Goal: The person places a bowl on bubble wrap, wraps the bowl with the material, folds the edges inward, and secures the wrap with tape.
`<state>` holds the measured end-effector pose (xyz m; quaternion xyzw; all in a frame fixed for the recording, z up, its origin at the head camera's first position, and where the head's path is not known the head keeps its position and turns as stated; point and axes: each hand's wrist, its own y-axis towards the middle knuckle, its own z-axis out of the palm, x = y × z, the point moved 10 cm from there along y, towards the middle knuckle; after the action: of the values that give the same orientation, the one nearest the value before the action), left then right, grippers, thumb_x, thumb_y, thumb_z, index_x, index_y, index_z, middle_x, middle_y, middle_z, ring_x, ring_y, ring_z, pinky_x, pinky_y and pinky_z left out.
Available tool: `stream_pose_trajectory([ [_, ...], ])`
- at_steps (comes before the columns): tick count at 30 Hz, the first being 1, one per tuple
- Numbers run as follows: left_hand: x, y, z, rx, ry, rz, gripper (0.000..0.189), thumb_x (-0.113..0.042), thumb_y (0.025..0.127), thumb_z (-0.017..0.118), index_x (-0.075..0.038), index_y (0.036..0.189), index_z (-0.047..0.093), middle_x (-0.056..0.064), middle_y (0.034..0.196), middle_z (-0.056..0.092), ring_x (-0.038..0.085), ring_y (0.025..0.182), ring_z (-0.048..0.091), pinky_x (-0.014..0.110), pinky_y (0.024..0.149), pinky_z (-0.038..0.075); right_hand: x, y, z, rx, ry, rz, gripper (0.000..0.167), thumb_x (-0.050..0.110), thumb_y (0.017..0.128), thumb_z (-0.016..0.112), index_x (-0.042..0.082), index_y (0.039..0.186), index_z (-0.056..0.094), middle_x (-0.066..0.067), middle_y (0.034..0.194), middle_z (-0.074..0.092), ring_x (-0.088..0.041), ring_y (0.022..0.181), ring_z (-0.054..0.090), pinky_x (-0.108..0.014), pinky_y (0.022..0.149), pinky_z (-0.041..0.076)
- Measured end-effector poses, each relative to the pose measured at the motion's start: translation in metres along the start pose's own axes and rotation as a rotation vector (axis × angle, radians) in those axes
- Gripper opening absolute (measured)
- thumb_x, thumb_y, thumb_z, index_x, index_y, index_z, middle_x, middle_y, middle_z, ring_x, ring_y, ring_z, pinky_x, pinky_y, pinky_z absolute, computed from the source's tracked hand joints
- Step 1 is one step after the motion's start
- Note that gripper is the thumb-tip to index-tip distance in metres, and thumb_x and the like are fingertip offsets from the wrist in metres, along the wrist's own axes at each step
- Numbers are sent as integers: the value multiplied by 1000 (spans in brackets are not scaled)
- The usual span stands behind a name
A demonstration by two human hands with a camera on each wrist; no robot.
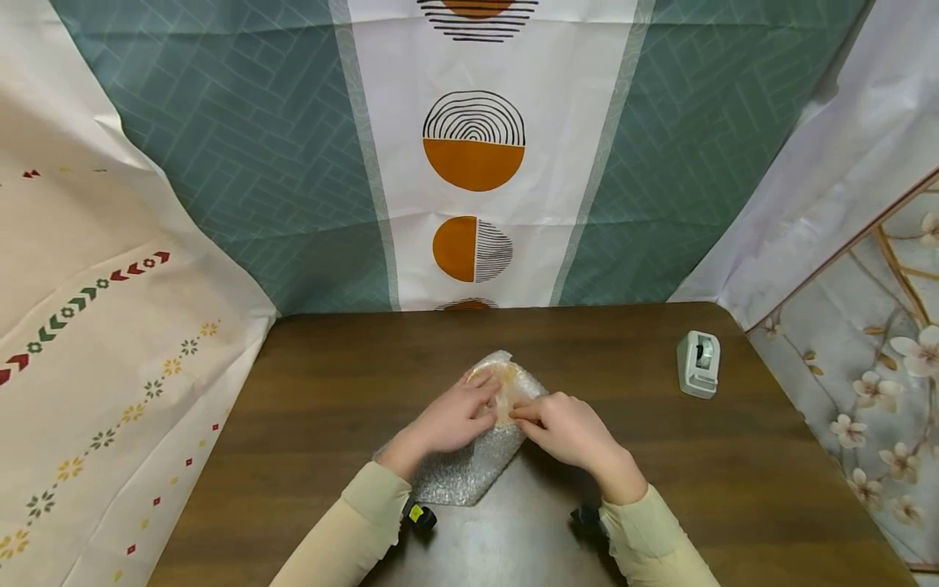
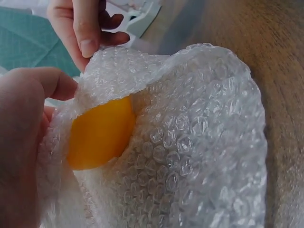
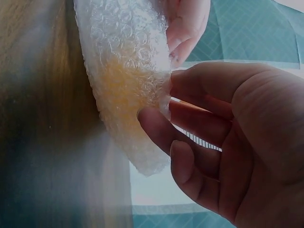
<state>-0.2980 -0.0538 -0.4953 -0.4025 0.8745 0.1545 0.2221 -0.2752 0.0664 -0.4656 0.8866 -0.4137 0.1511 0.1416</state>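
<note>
A sheet of bubble wrap (image 1: pixel 458 477) lies folded over a smooth yellow-orange item (image 2: pixel 102 135) on the table. The item has a curved edge and shows through a gap between the layers in the left wrist view; the rest of it is veiled by wrap. My left hand (image 1: pixel 453 417) rests on the upper left of the bundle, its fingers stretched forward over the plastic. From the right, my right hand (image 1: pixel 570 430) pinches the edge of the wrap between thumb and fingertips. Up close in the right wrist view, the wrap (image 3: pixel 126 52) tints orange over the item.
A white tape dispenser (image 1: pixel 697 364) stands at the right back of the brown wooden table (image 1: pixel 330 359). Patterned cloths (image 1: pixel 279 147) hang behind the table and along both sides. Small dark devices (image 1: pixel 420 518) are strapped at both wrists.
</note>
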Motion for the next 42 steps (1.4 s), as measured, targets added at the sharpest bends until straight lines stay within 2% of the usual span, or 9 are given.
stream_pose_trajectory([
  [3,-1,-3,4,13,-21,19,24,-21,105,50,-11,96,70,14,161,50,28,160,27,53,130,13,0,-2,2,2,3,11,23,15,102,71,14,121,84,0,124,78,-22,108,76,-45,85,62],
  [8,-3,-5,3,33,-96,65,34,-20,105,48,-9,101,79,19,160,50,34,161,25,68,126,12,-5,-2,3,-18,10,80,15,15,101,70,18,112,80,8,88,74,-10,73,67,-35,67,57],
  [10,3,-4,5,39,-101,79,39,-25,106,46,-10,103,82,17,163,47,32,162,23,68,126,10,-7,-1,2,-34,8,105,14,16,101,69,20,113,76,11,83,70,-6,67,61,-32,63,53],
  [18,1,-3,-2,84,-48,-9,39,-28,107,48,-18,104,86,9,168,42,28,163,20,75,122,8,-3,3,3,-35,-30,81,31,10,101,65,17,128,78,1,97,78,-14,71,66,-38,63,54],
  [24,1,0,1,116,49,-42,41,-32,108,48,-20,110,87,6,170,39,24,163,18,74,123,6,-2,5,9,13,-16,94,30,8,101,63,17,121,82,-4,136,73,-30,114,74,-51,84,61],
  [29,-3,0,3,148,107,-60,43,-37,106,46,-23,114,87,3,171,35,21,164,15,73,124,3,-3,7,9,-4,-60,104,32,10,102,64,17,130,78,-5,131,75,-32,98,76,-50,74,61],
  [33,-5,3,6,162,127,-52,45,-39,106,46,-23,116,86,1,172,33,20,164,13,72,124,2,4,8,4,-35,-165,16,35,9,100,67,15,133,77,-5,135,73,-27,77,73,-45,63,59],
  [38,-6,5,9,163,147,-47,45,-40,105,45,-25,115,87,1,173,32,19,164,13,72,124,2,19,11,0,-51,-333,-169,27,10,95,75,17,120,83,-6,145,68,-25,67,70,-42,59,58],
  [42,-6,3,8,160,167,-42,44,-42,107,46,-28,116,86,1,173,33,19,164,14,71,125,3,21,12,1,-31,-393,-219,17,15,94,79,22,108,85,-5,141,70,-25,58,66,-43,53,55],
])
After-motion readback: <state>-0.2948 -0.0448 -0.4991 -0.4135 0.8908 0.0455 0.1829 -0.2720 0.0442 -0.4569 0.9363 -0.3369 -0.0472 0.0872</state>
